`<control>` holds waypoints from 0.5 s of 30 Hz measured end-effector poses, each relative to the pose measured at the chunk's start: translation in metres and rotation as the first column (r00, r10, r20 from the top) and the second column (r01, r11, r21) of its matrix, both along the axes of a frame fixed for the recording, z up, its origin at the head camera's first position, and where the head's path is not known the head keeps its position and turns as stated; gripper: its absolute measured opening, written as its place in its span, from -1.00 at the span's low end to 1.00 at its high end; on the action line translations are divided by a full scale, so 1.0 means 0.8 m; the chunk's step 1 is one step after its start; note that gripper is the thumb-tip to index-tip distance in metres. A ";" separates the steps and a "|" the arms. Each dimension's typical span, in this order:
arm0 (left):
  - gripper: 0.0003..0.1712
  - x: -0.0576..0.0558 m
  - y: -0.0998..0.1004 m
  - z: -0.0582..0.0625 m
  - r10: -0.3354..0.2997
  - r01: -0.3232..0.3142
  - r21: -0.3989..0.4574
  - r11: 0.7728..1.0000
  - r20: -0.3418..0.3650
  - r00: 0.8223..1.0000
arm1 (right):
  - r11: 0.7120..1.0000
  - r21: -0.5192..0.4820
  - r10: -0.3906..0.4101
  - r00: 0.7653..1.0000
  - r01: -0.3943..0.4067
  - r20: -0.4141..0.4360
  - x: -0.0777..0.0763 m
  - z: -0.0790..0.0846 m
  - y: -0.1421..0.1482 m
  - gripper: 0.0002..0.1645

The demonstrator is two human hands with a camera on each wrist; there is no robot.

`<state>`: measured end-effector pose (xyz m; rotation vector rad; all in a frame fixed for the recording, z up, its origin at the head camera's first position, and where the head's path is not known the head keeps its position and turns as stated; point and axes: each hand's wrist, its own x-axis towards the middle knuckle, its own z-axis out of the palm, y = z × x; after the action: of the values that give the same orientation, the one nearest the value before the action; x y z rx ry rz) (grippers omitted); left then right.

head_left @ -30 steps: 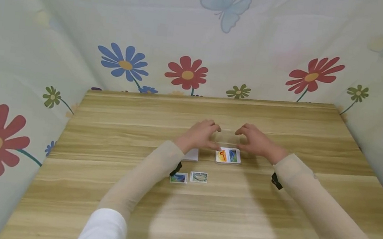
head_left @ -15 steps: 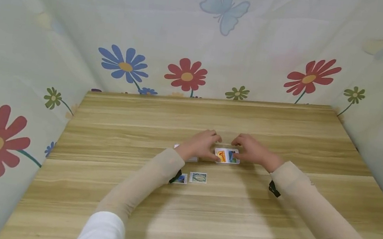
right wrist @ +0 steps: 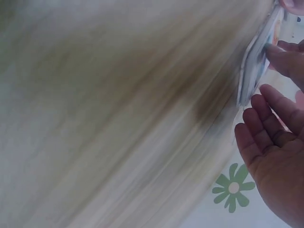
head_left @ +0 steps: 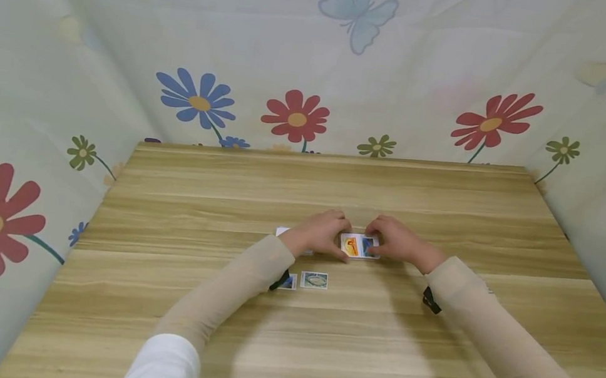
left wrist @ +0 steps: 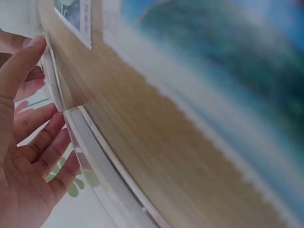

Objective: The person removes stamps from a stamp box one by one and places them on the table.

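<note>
Between both hands in the head view lies a flat, clear-edged case (head_left: 362, 257). On its face show an orange stamp (head_left: 350, 246) and a blue-green stamp (head_left: 367, 245), the latter partly covered by a thumb. My left hand (head_left: 321, 233) holds the case's left end, thumb at the near edge and fingers at the far side. My right hand (head_left: 400, 240) holds the right end; in the right wrist view its thumb lies over the case face (right wrist: 259, 64), with the fingers spread by the far edge.
Under my left wrist sits a white, clear-edged box (head_left: 282, 231), mostly hidden; it looms close in the left wrist view. Nearer me lie a greenish stamp (head_left: 314, 280) and a blue stamp (head_left: 289, 282), partly hidden. Flowered cloth (head_left: 438, 60) surrounds the wooden table (head_left: 352, 346).
Both hands have come down and nearer to me, from above and behind the case onto its two ends. The case and the loose stamps stay in place.
</note>
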<state>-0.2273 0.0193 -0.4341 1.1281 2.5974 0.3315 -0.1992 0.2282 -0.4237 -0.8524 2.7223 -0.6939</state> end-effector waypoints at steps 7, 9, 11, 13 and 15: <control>-0.27 0.002 -0.001 0.002 0.007 -0.007 0.000 1.000 0.005 1.000 | 1.000 0.003 0.014 1.000 -0.014 0.013 -0.002 0.000 -0.003 -0.61; -0.27 0.002 -0.001 0.003 0.008 -0.008 0.001 1.000 0.007 1.000 | 1.000 0.008 0.014 1.000 -0.014 0.020 -0.003 0.000 -0.002 -0.60; -0.27 0.002 -0.001 0.003 0.008 -0.008 0.001 1.000 0.010 1.000 | 1.000 0.011 0.013 1.000 -0.013 0.027 -0.003 0.001 -0.002 -0.59; -0.27 0.002 -0.001 0.002 0.007 -0.007 0.003 1.000 0.011 1.000 | 1.000 0.012 0.010 0.999 -0.010 0.037 -0.003 0.002 -0.002 -0.59; -0.26 0.001 -0.001 0.001 0.006 -0.006 0.002 1.000 0.008 1.000 | 1.000 0.014 0.012 0.999 -0.013 0.042 -0.003 0.003 -0.002 -0.59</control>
<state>-0.2265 0.0187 -0.4331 1.1169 2.5946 0.3391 -0.2016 0.2264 -0.4212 -0.8415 2.6794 -0.6816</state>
